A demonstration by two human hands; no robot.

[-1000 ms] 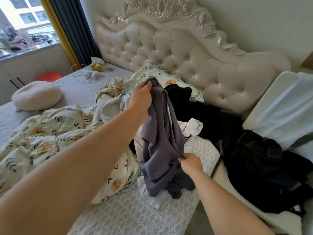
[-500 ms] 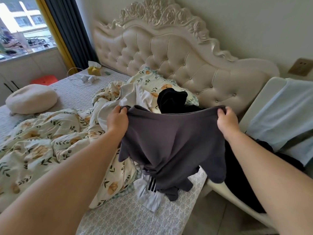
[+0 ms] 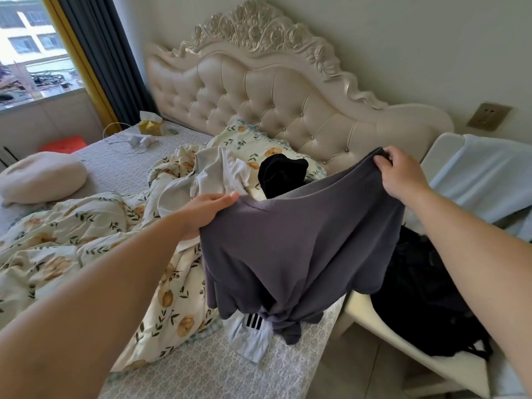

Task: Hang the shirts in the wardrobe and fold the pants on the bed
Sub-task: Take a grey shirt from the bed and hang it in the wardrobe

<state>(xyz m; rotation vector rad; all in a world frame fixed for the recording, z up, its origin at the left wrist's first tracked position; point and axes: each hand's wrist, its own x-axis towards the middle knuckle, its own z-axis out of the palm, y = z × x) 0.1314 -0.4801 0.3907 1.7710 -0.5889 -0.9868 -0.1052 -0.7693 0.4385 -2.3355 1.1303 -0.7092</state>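
Both hands are raised over the bed [image 3: 201,370]: the left hand [image 3: 207,211] pinches one shoulder of the grey T-shirt [image 3: 302,240], the right hand [image 3: 403,174] curls round the other, its hem trailing on a white striped garment [image 3: 250,332].

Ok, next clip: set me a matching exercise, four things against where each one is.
Things: 1 grey shirt; 2 round cushion; 3 tissue box; 4 striped white garment.
Places: A by the curtain; B held up between left hand and right hand; C under the shirt's hem; D far left of the bed.
Pairs: 1-B; 2-D; 3-A; 4-C.
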